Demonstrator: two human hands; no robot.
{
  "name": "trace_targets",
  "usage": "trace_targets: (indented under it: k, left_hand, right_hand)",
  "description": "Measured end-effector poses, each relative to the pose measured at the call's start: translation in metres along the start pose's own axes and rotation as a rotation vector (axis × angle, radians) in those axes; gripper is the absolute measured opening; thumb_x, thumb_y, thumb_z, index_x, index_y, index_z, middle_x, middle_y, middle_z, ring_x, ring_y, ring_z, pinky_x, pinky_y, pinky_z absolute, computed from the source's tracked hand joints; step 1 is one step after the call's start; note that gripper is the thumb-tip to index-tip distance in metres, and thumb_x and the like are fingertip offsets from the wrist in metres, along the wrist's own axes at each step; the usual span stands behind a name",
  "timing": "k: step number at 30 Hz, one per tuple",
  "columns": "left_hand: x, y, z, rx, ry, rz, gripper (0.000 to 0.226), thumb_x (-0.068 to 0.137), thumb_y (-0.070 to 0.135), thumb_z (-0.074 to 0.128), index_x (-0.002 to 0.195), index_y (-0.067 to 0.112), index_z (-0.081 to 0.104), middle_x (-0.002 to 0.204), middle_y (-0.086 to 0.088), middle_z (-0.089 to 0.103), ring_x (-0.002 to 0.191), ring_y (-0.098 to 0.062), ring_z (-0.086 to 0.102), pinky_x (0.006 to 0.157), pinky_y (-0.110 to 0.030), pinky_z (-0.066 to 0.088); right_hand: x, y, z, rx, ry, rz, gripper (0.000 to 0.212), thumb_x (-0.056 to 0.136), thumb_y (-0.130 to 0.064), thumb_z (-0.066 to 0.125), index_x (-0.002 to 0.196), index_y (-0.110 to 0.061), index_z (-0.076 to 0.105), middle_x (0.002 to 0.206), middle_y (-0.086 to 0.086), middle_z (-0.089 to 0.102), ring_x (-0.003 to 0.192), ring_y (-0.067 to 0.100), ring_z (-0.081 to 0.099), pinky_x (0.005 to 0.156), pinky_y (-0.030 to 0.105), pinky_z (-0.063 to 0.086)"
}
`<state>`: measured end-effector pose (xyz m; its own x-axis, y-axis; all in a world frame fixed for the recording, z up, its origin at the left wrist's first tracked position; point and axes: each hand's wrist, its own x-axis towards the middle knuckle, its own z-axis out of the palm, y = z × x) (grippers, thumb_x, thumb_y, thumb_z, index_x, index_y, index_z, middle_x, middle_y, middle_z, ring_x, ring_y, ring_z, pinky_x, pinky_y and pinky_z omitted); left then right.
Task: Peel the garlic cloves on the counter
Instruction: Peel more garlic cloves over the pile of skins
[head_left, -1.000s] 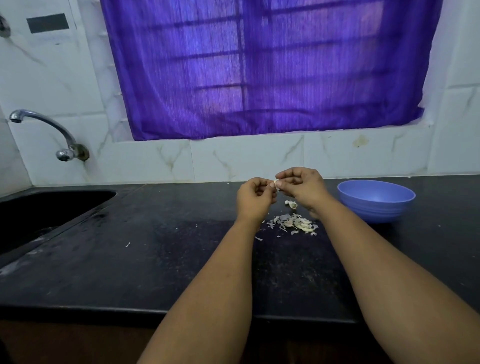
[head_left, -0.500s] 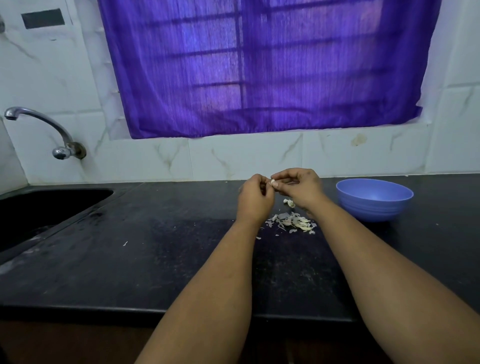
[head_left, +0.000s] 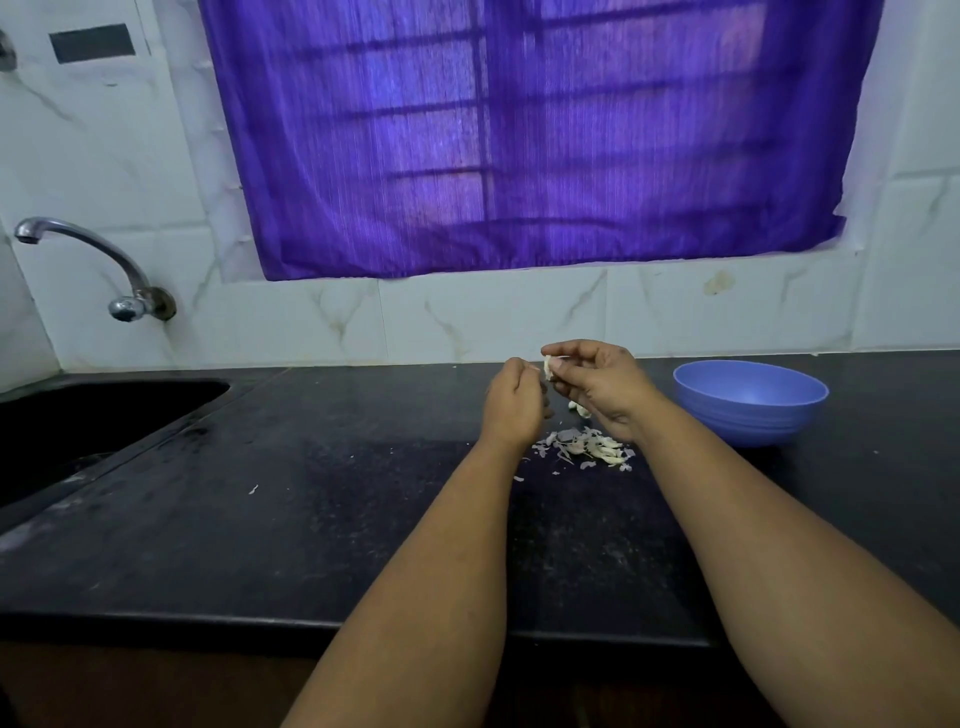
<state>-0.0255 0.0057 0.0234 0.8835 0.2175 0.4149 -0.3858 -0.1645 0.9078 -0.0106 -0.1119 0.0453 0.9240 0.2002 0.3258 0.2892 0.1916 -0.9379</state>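
Two bare forearms are reaching forward over the dark worktop (head_left: 311, 545). A heap of garlic peels (head_left: 587, 449) is lying below the hands, and another clove (head_left: 583, 410) is lying just beyond it. Above, the right hand (head_left: 602, 384) is pinching a pale garlic clove (head_left: 547, 365) in its fingertip grip — held off the worktop. The left hand (head_left: 514, 402), at its 9 o'clock, is curling its fingers; whether its grip is holding anything, I cannot tell. A blue bowl (head_left: 750, 402) is sitting at 3 o'clock of the hands.
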Motion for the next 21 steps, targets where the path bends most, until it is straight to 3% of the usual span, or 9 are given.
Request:
trace_targets:
  k: [2, 5, 8, 11, 14, 18, 21]
  left_hand:
    - [-0.0006, -0.0006, 0.0, -0.012, -0.011, -0.024, 0.027, 0.102, 0.021, 0.038, 0.081, 0.009, 0.051, 0.075, -0.006, 0.053, 0.064, -0.02, 0.052, 0.053, -0.025, 0.048]
    - [0.0015, -0.0049, -0.0023, 0.096, 0.023, 0.038, 0.021, 0.098, 0.035, 0.051, 0.091, 0.015, 0.052, 0.084, -0.005, 0.064, 0.072, -0.022, 0.063, 0.069, -0.039, 0.057]
    - [0.0023, -0.005, -0.0046, 0.054, 0.025, 0.038, 0.004, 0.095, 0.022, 0.059, 0.094, 0.019, 0.059, 0.085, -0.001, 0.066, 0.076, -0.018, 0.065, 0.078, -0.041, 0.058]
    - [0.0021, -0.0037, -0.0046, -0.028, 0.027, 0.06, 0.004, 0.094, 0.012, 0.061, 0.092, 0.012, 0.065, 0.079, -0.002, 0.066, 0.069, -0.012, 0.062, 0.072, -0.031, 0.058]
    - [0.0016, -0.0025, -0.0045, -0.221, 0.043, 0.007, 0.008, 0.093, 0.003, 0.06, 0.099, 0.009, 0.062, 0.082, -0.005, 0.063, 0.072, -0.012, 0.06, 0.065, -0.018, 0.053]
    - [0.0036, -0.0021, -0.0072, -0.376, 0.033, -0.082, 0.025, 0.091, 0.0, 0.061, 0.112, 0.012, 0.054, 0.08, -0.005, 0.066, 0.076, -0.012, 0.065, 0.074, -0.021, 0.054]
    - [0.0039, -0.0034, -0.0069, -0.343, -0.001, -0.072, 0.016, 0.09, -0.003, 0.061, 0.103, 0.005, 0.061, 0.085, -0.008, 0.067, 0.083, -0.018, 0.066, 0.079, -0.023, 0.056]
  right_hand:
    - [-0.0008, -0.0005, 0.0004, -0.018, 0.027, 0.0, 0.011, 0.086, 0.002, 0.066, 0.092, -0.007, 0.068, 0.074, 0.003, 0.069, 0.072, 0.01, 0.066, 0.068, 0.018, 0.055]
    - [-0.0008, -0.0015, -0.0015, -0.034, 0.079, -0.003, 0.008, 0.083, 0.002, 0.07, 0.086, -0.005, 0.067, 0.075, 0.006, 0.07, 0.069, 0.01, 0.067, 0.065, 0.018, 0.056]
    - [-0.0003, -0.0019, -0.0033, -0.045, 0.087, 0.001, 0.008, 0.085, 0.004, 0.067, 0.088, -0.004, 0.067, 0.077, 0.008, 0.07, 0.071, 0.011, 0.069, 0.066, 0.018, 0.056]
    - [-0.0003, -0.001, -0.0032, -0.15, 0.099, -0.024, 0.008, 0.087, 0.001, 0.067, 0.087, -0.007, 0.067, 0.078, 0.007, 0.069, 0.071, 0.012, 0.066, 0.067, 0.019, 0.055]
    - [0.0003, -0.0005, -0.0029, -0.444, 0.108, -0.088, 0.007, 0.084, -0.009, 0.072, 0.081, -0.013, 0.068, 0.077, 0.007, 0.07, 0.069, 0.013, 0.065, 0.072, 0.025, 0.055]
    - [-0.0003, -0.0031, -0.0004, -0.49, 0.114, -0.103, 0.007, 0.084, -0.01, 0.072, 0.078, -0.012, 0.07, 0.071, 0.008, 0.071, 0.065, 0.013, 0.066, 0.071, 0.025, 0.057]
    - [-0.002, -0.0042, -0.003, -0.674, 0.149, -0.171, 0.009, 0.082, -0.014, 0.071, 0.073, -0.014, 0.072, 0.066, 0.003, 0.071, 0.064, 0.013, 0.069, 0.069, 0.025, 0.057]
